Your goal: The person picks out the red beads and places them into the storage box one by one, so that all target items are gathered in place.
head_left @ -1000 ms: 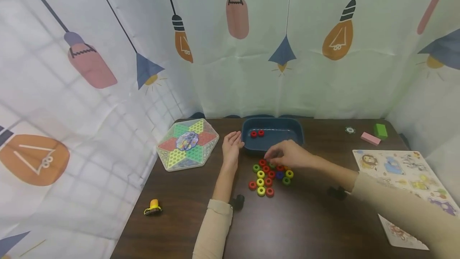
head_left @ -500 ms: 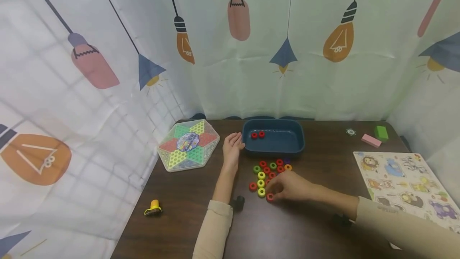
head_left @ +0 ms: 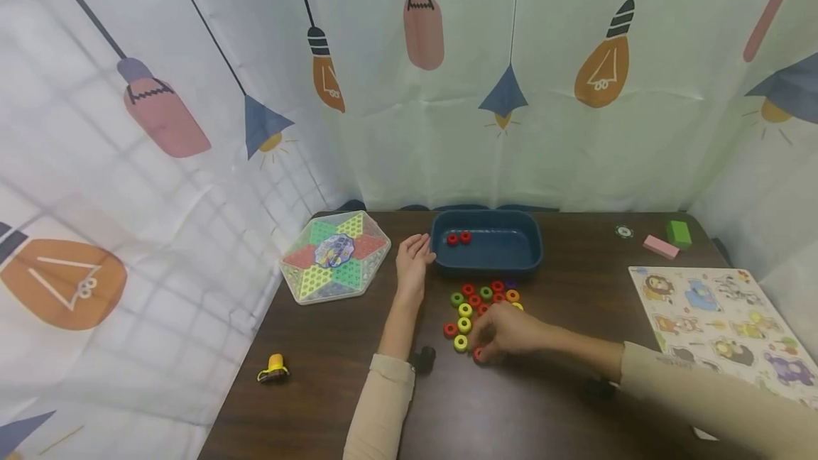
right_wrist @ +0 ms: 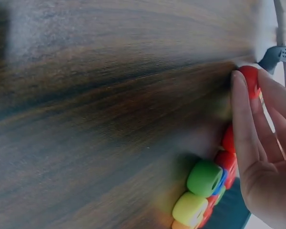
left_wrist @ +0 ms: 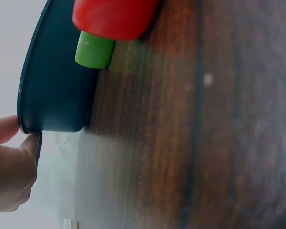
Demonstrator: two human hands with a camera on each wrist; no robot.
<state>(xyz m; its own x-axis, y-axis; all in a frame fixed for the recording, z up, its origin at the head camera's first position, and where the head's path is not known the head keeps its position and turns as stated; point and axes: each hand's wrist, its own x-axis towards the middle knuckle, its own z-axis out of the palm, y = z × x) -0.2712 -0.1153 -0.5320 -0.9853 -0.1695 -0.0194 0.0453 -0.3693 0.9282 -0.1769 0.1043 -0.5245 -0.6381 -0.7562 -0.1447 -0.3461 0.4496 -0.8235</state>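
Between thumb and forefinger, my right hand (head_left: 511,332) pinches a red bead (right_wrist: 250,81) at the near end of a loose group of beads. Red, yellow, green, blue and orange beads lie there, among them a yellow bead (head_left: 461,343) beside the hand; others are hidden beneath it. My left hand (head_left: 412,261) rests against the left end of the dark blue tray (head_left: 492,259), its fingers loosely extended. In the left wrist view, the thumb (left_wrist: 31,143) touches the tray's end wall just below the rim. Two red beads (head_left: 459,238) sit inside the tray.
A hexagonal star-patterned game board (head_left: 335,258) lies at the back left. Nearer is a small yellow-and-dark object (head_left: 274,368). On the right are an animal picture board (head_left: 703,304), a pink block (head_left: 661,247), a green block (head_left: 679,234) and a round chip (head_left: 624,231).
My right hand has come from near the tray to the near end of the beads, gripped a red bead and drawn it slightly toward me. The left hand has stayed put.
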